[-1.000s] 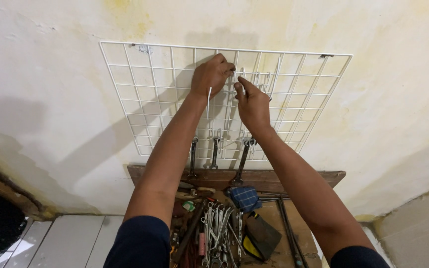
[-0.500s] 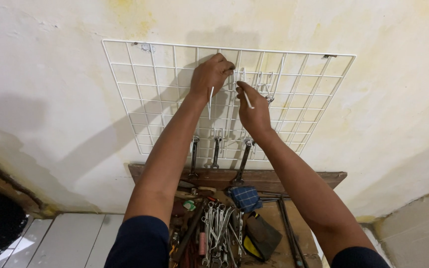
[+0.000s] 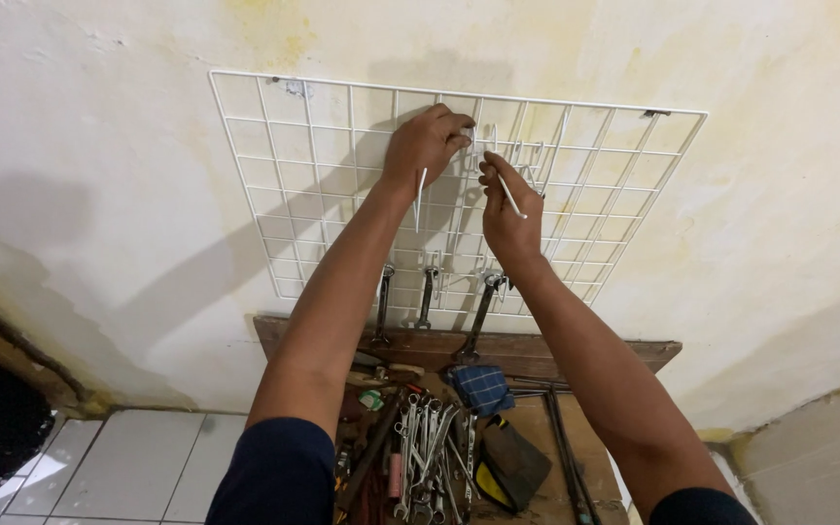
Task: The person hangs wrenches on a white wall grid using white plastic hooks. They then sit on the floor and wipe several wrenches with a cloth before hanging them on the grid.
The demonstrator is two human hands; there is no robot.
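Our left hand (image 3: 427,146) pinches a white hook (image 3: 421,194) against the wire grid (image 3: 294,175), fingers clenched to steady it. Our right hand (image 3: 507,214), at 3 o'clock of it, grips another hook (image 3: 510,194); wrenches (image 3: 427,297) hang at 6 o'clock.

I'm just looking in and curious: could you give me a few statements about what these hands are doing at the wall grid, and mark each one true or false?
1. Both hands are raised to the white wire grid panel on the wall. True.
2. The left hand holds a thin white hook, and the right hand holds another. True.
3. The grid panel lies flat on the floor. False: it hangs on the pale plastered wall.
4. Three dark metal wrenches hang along the grid's lower part. True.
5. The wooden surface below the grid holds only a folded cloth. False: many loose silver spanners and other tools lie there.
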